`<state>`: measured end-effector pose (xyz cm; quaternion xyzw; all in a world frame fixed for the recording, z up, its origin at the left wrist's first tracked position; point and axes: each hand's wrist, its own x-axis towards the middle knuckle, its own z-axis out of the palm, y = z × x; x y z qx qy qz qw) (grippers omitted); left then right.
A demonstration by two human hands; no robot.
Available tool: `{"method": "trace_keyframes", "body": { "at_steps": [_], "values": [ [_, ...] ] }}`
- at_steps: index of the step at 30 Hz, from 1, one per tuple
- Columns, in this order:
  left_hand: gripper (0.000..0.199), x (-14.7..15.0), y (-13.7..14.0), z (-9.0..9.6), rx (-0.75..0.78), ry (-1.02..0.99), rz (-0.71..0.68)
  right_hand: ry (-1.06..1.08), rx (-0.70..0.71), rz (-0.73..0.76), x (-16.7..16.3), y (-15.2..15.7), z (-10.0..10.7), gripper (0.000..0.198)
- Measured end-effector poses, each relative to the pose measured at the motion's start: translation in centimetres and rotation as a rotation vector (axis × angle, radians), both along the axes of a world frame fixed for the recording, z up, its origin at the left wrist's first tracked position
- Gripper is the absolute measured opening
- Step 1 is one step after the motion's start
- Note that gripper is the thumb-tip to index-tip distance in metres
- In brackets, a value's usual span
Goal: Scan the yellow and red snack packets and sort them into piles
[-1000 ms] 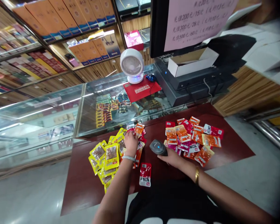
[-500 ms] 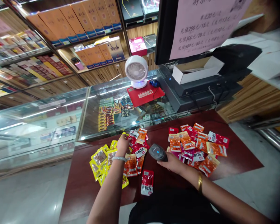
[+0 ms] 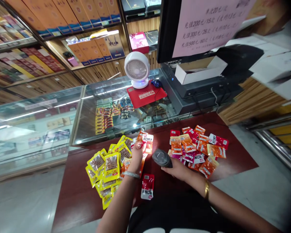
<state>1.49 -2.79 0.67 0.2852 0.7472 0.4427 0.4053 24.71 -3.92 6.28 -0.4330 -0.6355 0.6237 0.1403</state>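
Observation:
My left hand (image 3: 136,154) is closed on a snack packet (image 3: 148,142), white and orange-red, tilted up in front of the scanner. In my right hand (image 3: 176,168) is a dark grey barcode scanner (image 3: 160,157), its head pointing left toward that packet. Beneath and beside my left hand lie orange and red packets, partly hidden by it. Yellow snack packets (image 3: 111,165) form a heap to its left. A single red and white packet (image 3: 147,186) lies flat near my body. Right of the scanner is a pile of red and orange packets (image 3: 188,142).
Beyond the dark red tabletop (image 3: 72,181) stands a glass display counter (image 3: 87,113) with a white fan (image 3: 137,69) and a red mat (image 3: 145,94). A monitor (image 3: 167,32) with a pink paper sign and a white open box (image 3: 201,71) are at the right.
My left hand has moved right and slightly back toward me from the heap's edge, and a packet is now raised in it. The scanner stays in my right hand. The view has shifted slightly.

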Motion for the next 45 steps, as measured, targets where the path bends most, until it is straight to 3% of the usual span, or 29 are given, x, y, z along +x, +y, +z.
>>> {"method": "trace_keyframes", "body": {
  "at_steps": [3,5,7,10,13,15,18,22,26,30,37,40,42,45],
  "values": [
    [0.024,3.2,1.8,-0.1,0.017,-0.190,-0.016,0.011,0.008,-0.042,0.8,-0.2,-0.8,0.043],
    [0.029,5.6,3.3,0.1,0.004,-0.260,-0.130,-0.015,0.016,-0.083,1.4,-0.4,-1.7,0.049],
    [0.030,6.8,4.6,0.5,0.005,-0.207,-0.252,-0.058,0.008,-0.109,2.0,-0.7,-2.6,0.053],
    [0.031,5.1,5.6,1.5,-0.056,0.216,-0.325,-0.063,0.009,-0.100,2.6,-0.9,-3.3,0.054],
    [0.041,0.8,5.4,2.0,-0.243,0.770,-0.272,-0.058,0.040,-0.131,2.8,-0.9,-3.3,0.061],
    [0.045,-1.9,5.0,1.9,-0.395,0.943,-0.294,-0.061,0.050,-0.151,2.7,-0.8,-3.1,0.069],
    [0.039,-4.3,4.4,1.4,-0.487,0.974,-0.428,-0.059,0.019,-0.136,2.5,-0.8,-2.8,0.067],
    [0.025,-4.8,4.0,0.8,-0.436,0.851,-0.421,-0.030,0.030,-0.121,2.5,-0.8,-2.7,0.062],
    [0.018,-2.6,3.4,-0.1,-0.274,0.403,-0.254,0.023,0.014,-0.096,2.4,-0.8,-2.4,0.057],
    [0.027,0.5,2.7,-1.1,-0.028,0.006,-0.143,0.061,0.012,-0.103,2.2,-0.5,-1.4,0.050],
    [0.029,2.6,3.0,-0.8,0.045,-0.084,-0.082,0.045,0.071,-0.128,2.4,-0.2,-0.3,0.049],
    [0.032,4.8,3.5,-0.4,0.087,-0.218,-0.126,0.017,0.047,-0.153,2.7,-0.5,-0.7,0.052],
    [0.033,6.7,3.8,-0.1,0.120,-0.330,-0.230,0.003,0.024,-0.163,2.9,-0.8,-1.1,0.056],
    [0.036,7.6,3.7,0.8,0.114,-0.206,-0.384,-0.003,0.017,-0.157,2.9,-1.1,-1.6,0.063]
  ]
}}
